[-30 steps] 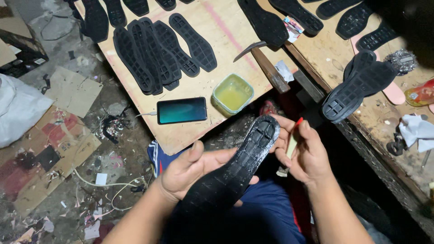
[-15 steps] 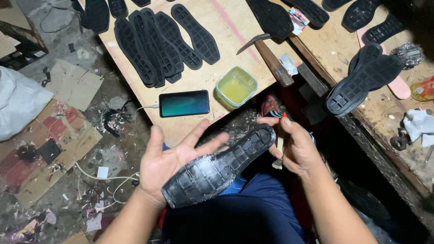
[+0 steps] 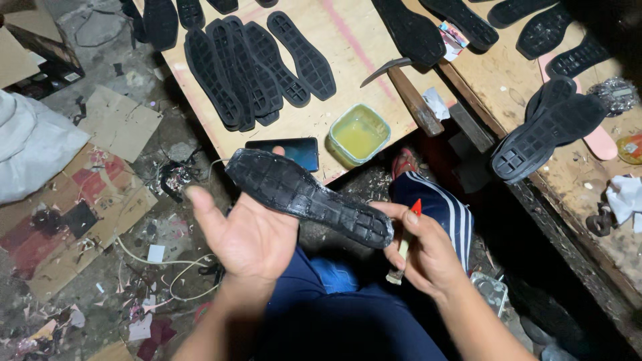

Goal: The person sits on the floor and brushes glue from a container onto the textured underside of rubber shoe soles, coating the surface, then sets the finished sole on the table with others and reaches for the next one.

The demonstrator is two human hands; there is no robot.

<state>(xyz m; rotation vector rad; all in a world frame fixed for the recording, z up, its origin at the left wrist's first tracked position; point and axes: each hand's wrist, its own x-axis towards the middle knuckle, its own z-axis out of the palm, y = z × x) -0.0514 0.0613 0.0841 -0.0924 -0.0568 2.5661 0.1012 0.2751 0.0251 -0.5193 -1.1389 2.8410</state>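
Note:
A black rubber shoe sole (image 3: pixel 304 194) lies tread-up across my left hand (image 3: pixel 244 234), whose palm is open under it with the fingers spread. My right hand (image 3: pixel 421 251) touches the sole's right end and grips a small brush (image 3: pixel 404 244) with a red tip and pale handle. A square tub of yellowish glue (image 3: pixel 360 134) stands on the wooden board (image 3: pixel 348 60) just beyond the sole, beside a dark phone (image 3: pixel 287 150).
Several black soles (image 3: pixel 247 73) lie in a row on the board. A hammer (image 3: pixel 408 87) rests at its right edge. More soles (image 3: pixel 545 130) sit on the bench at right. Cardboard scraps (image 3: pixel 117 124) and wire litter the floor at left.
My left hand has turned the sole from pointing up-right to lying nearly level, its toe now to the left. The right hand shifted to the sole's right end.

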